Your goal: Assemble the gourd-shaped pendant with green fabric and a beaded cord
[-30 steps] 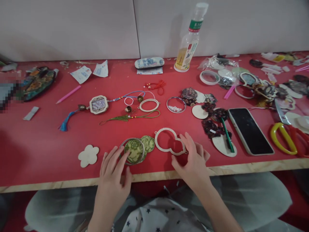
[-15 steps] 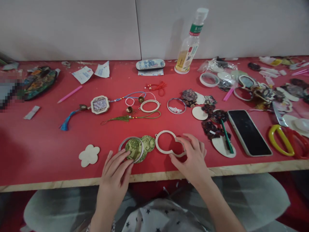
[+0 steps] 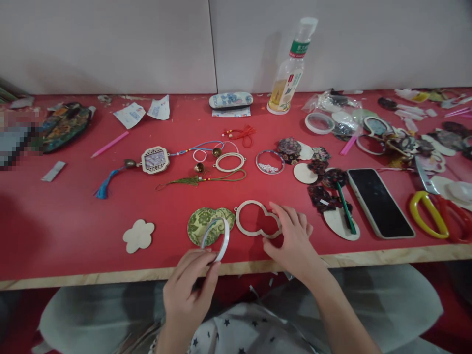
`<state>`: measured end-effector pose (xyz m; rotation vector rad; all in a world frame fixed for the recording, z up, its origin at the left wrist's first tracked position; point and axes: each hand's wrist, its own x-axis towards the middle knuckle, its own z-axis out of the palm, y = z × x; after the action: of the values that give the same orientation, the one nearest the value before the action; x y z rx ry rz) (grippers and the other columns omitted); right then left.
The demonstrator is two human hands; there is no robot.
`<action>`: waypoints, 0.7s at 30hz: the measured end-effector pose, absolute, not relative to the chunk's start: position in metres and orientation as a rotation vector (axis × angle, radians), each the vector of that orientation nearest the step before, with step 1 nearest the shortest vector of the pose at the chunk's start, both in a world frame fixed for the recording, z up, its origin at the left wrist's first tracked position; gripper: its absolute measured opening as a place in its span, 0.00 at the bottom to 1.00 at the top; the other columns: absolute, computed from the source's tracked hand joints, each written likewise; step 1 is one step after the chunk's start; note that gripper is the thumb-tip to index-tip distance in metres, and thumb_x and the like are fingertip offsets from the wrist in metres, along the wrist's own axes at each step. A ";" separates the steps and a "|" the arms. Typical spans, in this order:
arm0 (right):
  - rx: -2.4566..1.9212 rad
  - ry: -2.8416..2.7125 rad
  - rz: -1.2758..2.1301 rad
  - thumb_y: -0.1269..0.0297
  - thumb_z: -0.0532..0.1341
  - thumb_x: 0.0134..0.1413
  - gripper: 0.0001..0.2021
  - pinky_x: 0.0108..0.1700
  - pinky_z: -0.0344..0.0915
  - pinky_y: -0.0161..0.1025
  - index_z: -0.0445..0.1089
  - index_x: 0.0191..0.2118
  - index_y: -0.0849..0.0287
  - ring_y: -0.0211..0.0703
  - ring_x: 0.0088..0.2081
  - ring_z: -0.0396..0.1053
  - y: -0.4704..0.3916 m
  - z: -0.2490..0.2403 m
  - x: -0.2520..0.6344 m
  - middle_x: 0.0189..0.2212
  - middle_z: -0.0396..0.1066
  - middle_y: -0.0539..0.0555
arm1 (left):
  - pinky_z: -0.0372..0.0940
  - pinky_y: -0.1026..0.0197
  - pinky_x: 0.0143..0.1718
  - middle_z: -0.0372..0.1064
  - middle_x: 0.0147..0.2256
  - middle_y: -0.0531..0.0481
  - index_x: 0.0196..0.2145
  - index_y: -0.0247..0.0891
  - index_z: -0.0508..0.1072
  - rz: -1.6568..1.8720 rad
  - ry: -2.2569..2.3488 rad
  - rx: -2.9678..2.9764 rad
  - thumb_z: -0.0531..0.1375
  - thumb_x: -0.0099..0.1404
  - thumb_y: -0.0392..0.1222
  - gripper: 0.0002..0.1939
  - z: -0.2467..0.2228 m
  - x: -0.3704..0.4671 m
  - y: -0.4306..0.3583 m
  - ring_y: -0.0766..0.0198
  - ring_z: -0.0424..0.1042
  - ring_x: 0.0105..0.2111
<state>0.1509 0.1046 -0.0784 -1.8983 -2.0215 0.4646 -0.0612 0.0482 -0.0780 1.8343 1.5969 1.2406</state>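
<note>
My left hand (image 3: pixel 190 287) pinches a clear plastic ring (image 3: pixel 217 238) by its near edge and holds it tilted up above the table's front edge. Just behind the ring lies a green patterned gourd-shaped fabric piece (image 3: pixel 207 223) flat on the red table (image 3: pixel 73 216). My right hand (image 3: pixel 293 238) rests on the table with its fingers on the right lobe of a gourd-shaped wooden frame (image 3: pixel 256 219), which lies to the right of the fabric piece.
A wooden flower cutout (image 3: pixel 138 235) lies at the left front. Tasselled ornaments (image 3: pixel 155 160), a wooden ring (image 3: pixel 230 161), a bead dish (image 3: pixel 269 162), dark fabric pieces (image 3: pixel 324 184), a phone (image 3: pixel 379 201), scissors (image 3: pixel 438 211) and a bottle (image 3: pixel 291 69) fill the middle and right.
My left hand has lifted the clear ring off the green fabric piece and drawn it back toward me, tilting it up. My right hand stays on the wooden frame.
</note>
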 end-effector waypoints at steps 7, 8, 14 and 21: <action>-1.871 -2.018 0.395 0.64 0.56 0.45 0.31 0.48 0.51 0.56 0.50 0.57 0.52 0.59 0.52 0.50 0.098 -0.061 0.146 0.55 0.51 0.57 | 0.65 0.63 0.34 0.73 0.28 0.50 0.33 0.42 0.73 1.181 1.589 1.844 0.61 0.52 0.29 0.12 -0.073 -0.048 0.051 0.61 0.71 0.29; -1.833 -2.036 0.397 0.64 0.56 0.46 0.29 0.49 0.50 0.55 0.52 0.56 0.52 0.58 0.53 0.49 0.095 -0.056 0.144 0.56 0.49 0.56 | 0.66 0.63 0.34 0.73 0.28 0.50 0.34 0.42 0.73 1.176 1.588 1.852 0.61 0.52 0.30 0.12 -0.073 -0.047 0.051 0.61 0.71 0.29; -1.401 -2.017 0.400 0.66 0.57 0.50 0.15 0.47 0.53 0.48 0.65 0.45 0.49 0.51 0.48 0.56 0.071 -0.045 0.127 0.47 0.61 0.53 | 0.66 0.64 0.33 0.73 0.28 0.50 0.34 0.40 0.73 1.129 1.523 1.931 0.60 0.55 0.32 0.08 -0.070 -0.041 0.052 0.62 0.72 0.29; -1.242 -1.853 0.373 0.72 0.59 0.50 0.12 0.40 0.58 0.45 0.70 0.40 0.50 0.46 0.40 0.62 0.060 -0.053 0.121 0.37 0.69 0.52 | 0.66 0.65 0.32 0.74 0.27 0.50 0.33 0.38 0.72 1.121 1.420 2.027 0.58 0.57 0.32 0.06 -0.054 -0.032 0.048 0.65 0.72 0.27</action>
<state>0.1210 0.0604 -0.0529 -1.2418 -1.8533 0.3727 -0.0323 0.0479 -0.0543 2.0272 1.4201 1.1214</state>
